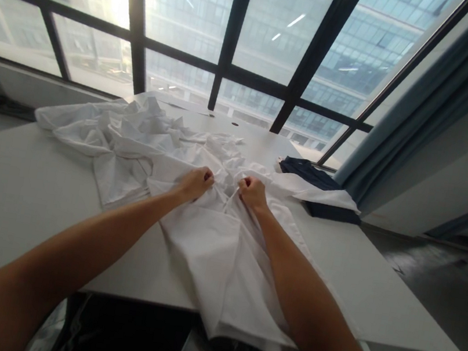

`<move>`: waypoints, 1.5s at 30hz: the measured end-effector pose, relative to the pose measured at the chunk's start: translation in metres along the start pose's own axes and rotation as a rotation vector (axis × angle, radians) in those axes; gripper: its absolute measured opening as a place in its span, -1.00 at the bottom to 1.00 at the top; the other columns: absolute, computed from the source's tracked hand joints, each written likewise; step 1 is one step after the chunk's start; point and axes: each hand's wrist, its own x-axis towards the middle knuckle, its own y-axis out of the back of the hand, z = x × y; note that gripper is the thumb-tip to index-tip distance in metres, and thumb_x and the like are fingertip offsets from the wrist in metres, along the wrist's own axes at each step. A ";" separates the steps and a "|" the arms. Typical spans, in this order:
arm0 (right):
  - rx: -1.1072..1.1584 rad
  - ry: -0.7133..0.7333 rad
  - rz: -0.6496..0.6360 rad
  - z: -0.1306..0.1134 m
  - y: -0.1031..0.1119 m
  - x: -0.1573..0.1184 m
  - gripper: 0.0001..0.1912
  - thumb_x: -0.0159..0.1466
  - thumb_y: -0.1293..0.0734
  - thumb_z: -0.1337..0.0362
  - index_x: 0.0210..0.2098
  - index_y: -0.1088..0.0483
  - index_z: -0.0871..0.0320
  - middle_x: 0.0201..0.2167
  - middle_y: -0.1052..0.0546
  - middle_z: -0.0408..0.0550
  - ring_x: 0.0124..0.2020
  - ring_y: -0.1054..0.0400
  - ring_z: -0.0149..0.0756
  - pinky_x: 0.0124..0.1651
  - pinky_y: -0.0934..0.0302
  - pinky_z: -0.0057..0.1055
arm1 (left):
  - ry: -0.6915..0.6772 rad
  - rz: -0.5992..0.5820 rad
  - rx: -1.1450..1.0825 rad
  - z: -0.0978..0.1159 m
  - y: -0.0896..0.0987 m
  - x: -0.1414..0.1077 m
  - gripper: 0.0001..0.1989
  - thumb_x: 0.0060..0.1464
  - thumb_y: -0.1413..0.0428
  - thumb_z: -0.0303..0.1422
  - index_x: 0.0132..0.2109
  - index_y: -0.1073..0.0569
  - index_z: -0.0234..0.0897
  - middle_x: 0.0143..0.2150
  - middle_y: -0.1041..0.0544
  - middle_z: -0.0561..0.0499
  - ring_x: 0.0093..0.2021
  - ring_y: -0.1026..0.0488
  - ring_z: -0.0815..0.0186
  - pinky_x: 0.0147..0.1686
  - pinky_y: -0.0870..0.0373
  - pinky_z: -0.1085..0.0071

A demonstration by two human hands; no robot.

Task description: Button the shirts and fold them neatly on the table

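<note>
A white garment lies spread over the table, its lower part hanging over the near edge. My left hand is closed on its fabric near the middle. Just to the right, my right hand pinches the same cloth, with a small gap of gathered fabric between the two fists. More crumpled white cloth is heaped to the left and behind my hands; whether it is a separate piece I cannot tell. A white strip of cloth reaches right across a dark blue folded cloth.
The white table extends to both sides. Behind it are large windows with black frames. A blue-grey curtain hangs at the right, beside the table's back right part.
</note>
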 end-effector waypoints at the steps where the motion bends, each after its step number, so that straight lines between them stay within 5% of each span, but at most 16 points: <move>1: -0.047 -0.020 0.044 0.003 0.001 0.002 -0.70 0.22 -0.16 0.22 -0.33 -0.47 0.26 -0.46 -0.53 -0.02 -0.39 -0.38 -0.31 -0.30 -0.19 -0.48 | 0.019 0.004 0.040 -0.001 0.002 0.001 -0.79 0.12 -0.01 -0.36 -0.18 -0.51 -0.29 -0.28 -0.59 -0.05 -0.30 -0.49 0.29 -0.29 -0.34 0.46; 5: -0.234 -0.020 0.012 0.007 0.005 0.009 -0.70 0.28 -0.15 0.27 -0.23 -0.48 0.26 -0.28 -0.58 0.10 -0.23 -0.43 -0.21 -0.16 -0.19 -0.43 | 0.014 0.002 0.142 -0.002 0.006 0.002 -0.79 0.15 -0.01 -0.33 -0.17 -0.50 -0.25 -0.23 -0.60 -0.06 -0.24 -0.51 0.25 -0.28 -0.33 0.45; 10: -0.328 0.050 0.005 -0.019 0.018 -0.005 -0.69 0.33 -0.17 0.18 -0.13 -0.45 0.22 -0.29 -0.58 0.11 -0.24 -0.43 -0.18 -0.18 -0.17 -0.41 | 0.072 0.100 0.232 -0.010 0.023 0.008 -0.75 0.23 0.05 -0.29 -0.07 -0.47 -0.22 -0.20 -0.60 -0.08 -0.19 -0.53 0.22 -0.24 -0.33 0.44; 14: -0.250 0.256 -0.267 -0.040 0.024 -0.036 -0.78 0.22 -0.32 0.15 -0.34 -0.49 0.18 -0.42 -0.56 -0.03 -0.38 -0.39 -0.30 -0.31 -0.13 -0.47 | 0.045 0.127 0.248 -0.007 0.035 0.002 -0.72 0.20 -0.01 -0.27 0.01 -0.42 -0.25 -0.23 -0.59 -0.07 -0.19 -0.52 0.22 -0.20 -0.34 0.41; 19: 0.007 0.269 -0.616 -0.043 0.033 -0.048 -0.70 0.16 -0.36 0.06 -0.43 -0.51 0.20 -0.51 -0.53 -0.13 -0.45 -0.35 -0.38 -0.37 -0.15 -0.51 | -0.259 -0.202 0.294 0.017 0.026 -0.020 -0.76 0.06 -0.14 -0.21 -0.18 -0.53 -0.23 -0.19 -0.58 -0.05 -0.15 -0.49 0.20 -0.19 -0.34 0.43; 23: -0.027 -0.062 -1.201 -0.052 0.061 -0.040 -0.53 -0.07 -0.49 -0.10 -0.49 -0.50 0.23 -0.61 -0.49 -0.10 -0.57 -0.36 -0.38 -0.43 -0.22 -0.47 | -0.355 -0.555 0.271 0.031 0.027 -0.030 -0.82 -0.03 -0.21 -0.23 -0.28 -0.57 -0.20 -0.31 -0.59 0.01 -0.29 -0.49 0.26 -0.32 -0.33 0.47; 25: -0.081 -0.168 -1.370 -0.062 0.073 -0.035 -0.49 -0.13 -0.53 -0.10 -0.45 -0.52 0.24 -0.55 -0.53 -0.06 -0.56 -0.40 -0.36 -0.42 -0.26 -0.46 | -0.418 -0.805 0.172 0.038 0.031 -0.036 -0.90 -0.09 -0.25 -0.32 -0.34 -0.57 -0.18 -0.42 -0.58 0.08 -0.42 -0.46 0.32 -0.40 -0.31 0.49; 27: -0.078 -0.129 -1.278 -0.070 0.076 -0.027 -0.50 -0.06 -0.50 -0.10 -0.39 -0.52 0.23 -0.49 -0.56 -0.04 -0.55 -0.41 -0.38 -0.42 -0.27 -0.48 | -0.422 -1.023 0.044 0.047 0.033 -0.045 -0.93 -0.15 -0.28 -0.38 -0.41 -0.56 -0.19 -0.49 -0.56 0.10 -0.51 -0.43 0.35 -0.45 -0.32 0.48; 31: -0.130 0.019 -0.687 -0.071 0.048 -0.002 -0.56 0.23 -0.32 -0.05 -0.40 -0.51 0.27 -0.50 -0.56 0.03 -0.56 -0.41 -0.38 -0.42 -0.25 -0.49 | -0.157 -1.525 -0.205 0.062 0.036 -0.058 -0.84 -0.25 -0.33 -0.34 -0.42 -0.56 -0.19 -0.52 -0.57 0.06 -0.53 -0.47 0.28 -0.50 -0.41 0.40; 33: -0.245 0.045 -0.533 -0.065 0.027 0.007 -0.55 0.26 -0.28 -0.01 -0.44 -0.52 0.28 -0.53 -0.56 0.07 -0.50 -0.45 -0.31 -0.39 -0.25 -0.48 | -0.066 -1.634 -0.305 0.061 0.039 -0.054 -0.79 -0.23 -0.33 -0.29 -0.35 -0.58 -0.20 -0.46 -0.60 0.02 -0.50 -0.52 0.23 -0.50 -0.44 0.37; 35: -0.359 0.046 -0.464 -0.060 0.009 0.012 -0.58 0.23 -0.30 0.02 -0.44 -0.54 0.28 -0.51 -0.57 0.11 -0.42 -0.48 -0.24 -0.36 -0.25 -0.47 | -0.070 -1.401 -0.358 0.052 0.041 -0.044 -0.79 -0.11 -0.26 -0.23 -0.29 -0.58 -0.22 -0.46 -0.60 0.02 -0.53 -0.51 0.27 -0.53 -0.41 0.41; 38: -0.457 0.056 -0.431 -0.054 -0.003 0.013 -0.72 0.19 -0.32 0.18 -0.35 -0.57 0.29 -0.39 -0.60 0.14 -0.31 -0.50 -0.22 -0.34 -0.23 -0.51 | -0.108 -0.666 -0.211 0.031 0.038 -0.024 -0.74 0.10 -0.08 -0.23 -0.33 -0.56 -0.31 -0.53 -0.53 0.03 -0.60 -0.41 0.40 -0.55 -0.29 0.51; 40: -0.492 0.099 -0.442 -0.051 -0.003 0.013 -0.77 0.18 -0.31 0.28 -0.35 -0.58 0.29 -0.35 -0.61 0.15 -0.28 -0.50 -0.23 -0.33 -0.22 -0.54 | -0.101 -0.343 -0.036 0.017 0.031 -0.015 -0.68 0.15 -0.02 -0.23 -0.36 -0.56 -0.35 -0.54 -0.52 0.00 -0.58 -0.39 0.41 -0.52 -0.25 0.51; 42: -0.489 0.122 -0.463 -0.048 0.000 0.013 -0.75 0.20 -0.29 0.29 -0.40 -0.58 0.30 -0.39 -0.61 0.14 -0.32 -0.50 -0.25 -0.33 -0.21 -0.54 | -0.081 -0.247 0.077 0.010 0.022 -0.009 -0.66 0.15 -0.02 -0.20 -0.37 -0.57 -0.35 -0.52 -0.54 -0.03 -0.51 -0.42 0.37 -0.49 -0.23 0.50; 45: -0.403 0.054 -0.525 -0.042 0.003 0.012 -0.60 0.29 -0.23 0.15 -0.45 -0.56 0.30 -0.53 -0.57 0.08 -0.47 -0.47 -0.32 -0.39 -0.20 -0.55 | -0.055 -0.282 0.158 0.012 0.009 -0.001 -0.62 0.13 -0.04 -0.15 -0.41 -0.59 -0.33 -0.50 -0.55 -0.07 -0.45 -0.45 0.32 -0.47 -0.21 0.49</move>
